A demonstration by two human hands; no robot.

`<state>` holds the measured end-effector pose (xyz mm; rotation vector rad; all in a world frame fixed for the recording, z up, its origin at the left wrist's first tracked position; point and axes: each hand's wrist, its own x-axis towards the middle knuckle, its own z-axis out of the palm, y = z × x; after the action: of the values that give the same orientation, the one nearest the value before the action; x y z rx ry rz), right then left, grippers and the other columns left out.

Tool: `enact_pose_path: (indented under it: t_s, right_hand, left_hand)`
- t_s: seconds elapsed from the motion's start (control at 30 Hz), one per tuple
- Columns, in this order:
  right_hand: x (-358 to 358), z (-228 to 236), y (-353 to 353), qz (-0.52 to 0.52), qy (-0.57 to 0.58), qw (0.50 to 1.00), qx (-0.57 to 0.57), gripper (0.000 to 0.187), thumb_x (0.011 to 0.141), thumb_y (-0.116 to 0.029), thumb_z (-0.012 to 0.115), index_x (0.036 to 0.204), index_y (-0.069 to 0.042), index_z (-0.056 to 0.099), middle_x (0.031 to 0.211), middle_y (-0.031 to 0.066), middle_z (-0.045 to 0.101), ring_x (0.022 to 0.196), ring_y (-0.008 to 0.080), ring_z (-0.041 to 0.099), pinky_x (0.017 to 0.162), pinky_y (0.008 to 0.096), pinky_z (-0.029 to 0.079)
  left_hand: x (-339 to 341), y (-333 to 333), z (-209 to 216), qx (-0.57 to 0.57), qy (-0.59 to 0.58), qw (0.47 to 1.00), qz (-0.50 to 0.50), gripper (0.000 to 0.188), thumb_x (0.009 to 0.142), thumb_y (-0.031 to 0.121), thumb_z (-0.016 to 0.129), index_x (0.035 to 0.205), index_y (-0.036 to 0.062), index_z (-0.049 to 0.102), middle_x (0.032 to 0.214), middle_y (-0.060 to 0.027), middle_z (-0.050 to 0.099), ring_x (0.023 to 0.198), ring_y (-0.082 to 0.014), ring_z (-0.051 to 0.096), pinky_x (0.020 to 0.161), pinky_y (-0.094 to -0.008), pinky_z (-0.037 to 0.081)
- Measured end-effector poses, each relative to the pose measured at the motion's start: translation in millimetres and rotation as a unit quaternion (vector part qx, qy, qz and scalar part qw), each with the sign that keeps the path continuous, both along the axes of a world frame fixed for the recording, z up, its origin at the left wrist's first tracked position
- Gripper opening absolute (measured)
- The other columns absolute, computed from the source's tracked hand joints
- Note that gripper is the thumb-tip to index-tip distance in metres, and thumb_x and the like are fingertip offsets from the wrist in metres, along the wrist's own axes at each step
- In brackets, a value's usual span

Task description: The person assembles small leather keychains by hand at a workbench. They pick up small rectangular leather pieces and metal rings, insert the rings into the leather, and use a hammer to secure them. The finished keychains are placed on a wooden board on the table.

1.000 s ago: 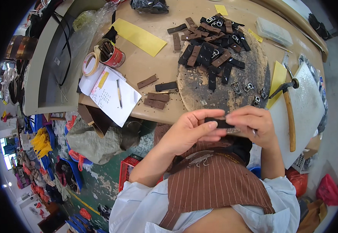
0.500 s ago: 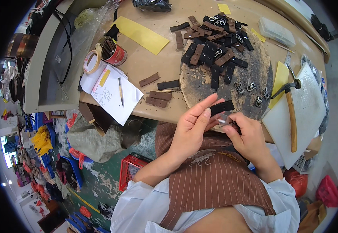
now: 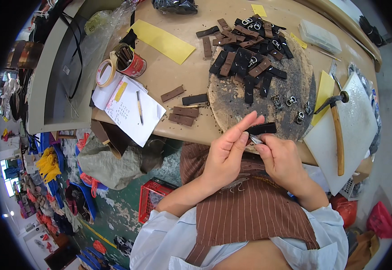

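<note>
Black strip (image 3: 262, 128) sits right of the frame's centre, pinched by the left hand (image 3: 225, 157); if that pinch loosens, it could twist or drop. Below it, the right hand (image 3: 282, 159) grips a small silvery piece (image 3: 256, 139), too small to identify; a slip there might nick the strip or left thumb. Farther right, a careless sweep could scatter the metal clasps (image 3: 291, 101) or knock the hammer (image 3: 337, 139).

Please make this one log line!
left hand: holds flat black strip | right hand: holds silvery pointed piece | beyond: worn round board
</note>
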<state>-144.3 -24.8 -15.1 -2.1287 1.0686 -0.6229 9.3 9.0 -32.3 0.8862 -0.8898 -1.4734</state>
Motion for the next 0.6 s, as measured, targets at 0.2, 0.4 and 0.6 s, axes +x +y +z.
enact_pose_path:
  t_s: [0.2, 0.4, 0.6]
  right_hand:
    - [-19, -10, -11, 0.052, -0.259, 0.704, 0.659, 0.035, 0.093, -0.033, 0.042, 0.084, 0.0, 0.053, 0.057, 0.0113, 0.051, 0.047, 0.0192, 0.049, 0.046, 0.028, 0.039]
    - [-9, 8, -5, -0.064, -0.091, 0.99, 0.082, 0.023, 0.087, -0.023, 0.056, 0.082, -0.002, 0.052, 0.056, 0.0112, 0.05, 0.048, 0.0208, 0.052, 0.044, 0.0299, 0.038]
    - [-6, 0, -9, -0.083, -0.002, 0.996, -0.037, 0.022, 0.085, -0.023, 0.06, 0.083, -0.002, 0.052, 0.065, 0.0151, 0.057, 0.055, 0.0323, 0.057, 0.046, 0.0363, 0.042]
  left_hand:
    - [3, -2, -14, -0.132, -0.141, 0.981, 0.011, 0.038, 0.095, 0.007, 0.034, 0.132, -0.0013, 0.036, 0.129, -0.0172, 0.045, 0.114, -0.0198, 0.049, 0.096, -0.0308, 0.04]
    - [-6, -6, -5, 0.029, 0.05, 0.995, 0.079, 0.036, 0.096, 0.009, 0.036, 0.131, -0.0008, 0.038, 0.128, -0.0172, 0.045, 0.114, -0.0188, 0.048, 0.098, -0.0317, 0.04]
    - [-8, -4, 2, 0.041, 0.061, 0.994, 0.075, 0.037, 0.096, 0.008, 0.035, 0.132, -0.0006, 0.036, 0.129, -0.0168, 0.044, 0.115, -0.0182, 0.048, 0.098, -0.0326, 0.041]
